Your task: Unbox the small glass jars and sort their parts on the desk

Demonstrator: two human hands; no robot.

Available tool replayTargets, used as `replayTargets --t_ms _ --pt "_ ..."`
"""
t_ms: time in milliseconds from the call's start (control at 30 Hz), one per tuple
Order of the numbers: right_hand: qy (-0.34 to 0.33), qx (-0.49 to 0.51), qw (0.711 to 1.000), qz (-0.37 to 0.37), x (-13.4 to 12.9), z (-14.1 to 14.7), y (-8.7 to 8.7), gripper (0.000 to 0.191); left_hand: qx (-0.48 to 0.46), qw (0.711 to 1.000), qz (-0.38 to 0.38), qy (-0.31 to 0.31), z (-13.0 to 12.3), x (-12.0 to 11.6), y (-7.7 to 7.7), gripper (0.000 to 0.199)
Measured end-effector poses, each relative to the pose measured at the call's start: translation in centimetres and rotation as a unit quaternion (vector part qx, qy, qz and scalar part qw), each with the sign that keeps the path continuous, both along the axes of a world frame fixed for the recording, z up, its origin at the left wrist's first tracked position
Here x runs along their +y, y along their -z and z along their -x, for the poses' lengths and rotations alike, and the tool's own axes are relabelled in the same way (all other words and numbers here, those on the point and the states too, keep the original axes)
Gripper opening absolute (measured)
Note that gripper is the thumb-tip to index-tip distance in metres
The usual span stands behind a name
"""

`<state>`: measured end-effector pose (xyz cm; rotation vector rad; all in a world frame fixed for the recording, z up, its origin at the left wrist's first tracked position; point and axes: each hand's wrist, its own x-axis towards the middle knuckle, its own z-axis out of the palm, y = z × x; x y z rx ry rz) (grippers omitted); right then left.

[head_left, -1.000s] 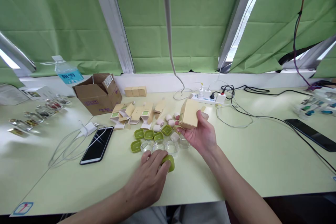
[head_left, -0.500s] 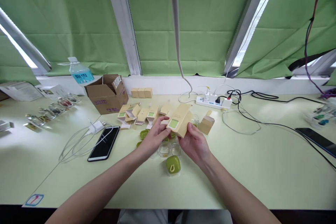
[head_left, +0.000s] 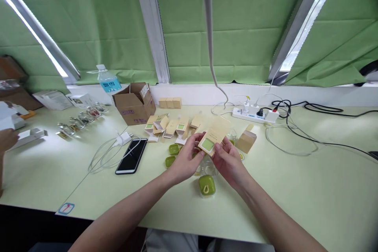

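Both hands hold a small beige cardboard box [head_left: 215, 136] with a green square on its face, raised above the table. My left hand [head_left: 189, 157] grips its left side, and my right hand [head_left: 232, 161] has its thumb on the lower right corner. Below them stand small clear containers [head_left: 209, 167], partly hidden by the hands. A green-lidded container [head_left: 207, 185] sits in front, nearer to me. Two green lids [head_left: 174, 149] lie left of my left hand. Behind are several opened beige boxes [head_left: 171, 128], and another beige box [head_left: 247, 140] stands to the right.
Left of the hands lie a phone [head_left: 131, 156] and a white charger with cable [head_left: 123, 139]. A brown carton [head_left: 135, 104] and water bottle [head_left: 108, 80] stand behind. A power strip [head_left: 255, 114] with cables is at the back right. Another person's hand [head_left: 8, 139] is at far left.
The view has swung left, bringing another person's hand into sight. The beige box has turned in my hands so its green-square face points more toward me; my right thumb has shifted onto its front.
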<state>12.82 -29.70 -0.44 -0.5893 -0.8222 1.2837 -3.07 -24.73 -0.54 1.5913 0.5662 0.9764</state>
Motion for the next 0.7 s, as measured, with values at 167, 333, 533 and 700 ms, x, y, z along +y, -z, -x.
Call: replayTargets --t_ms 167,333,533,700 --pt "0.006 -0.008 1.0 -0.003 0.2 0.1 0.3 0.049 -0.003 1.0 0.008 -0.013 -0.2 -0.1 -0.2 0.046" --pt "0.001 -0.021 1.0 -0.002 0.2 0.5 0.4 0.054 -0.02 0.996 0.082 -0.031 -0.8 -0.6 -1.4 0.051" --pt "0.015 -0.032 0.999 -0.008 -0.3 1.2 -0.1 0.053 -0.058 0.99 0.122 -0.042 -1.1 -1.2 -2.0 0.058" --pt "0.037 -0.055 0.998 -0.017 -0.3 1.3 0.0 0.053 -0.105 0.976 0.187 -0.034 -1.2 -1.0 -1.5 0.064"
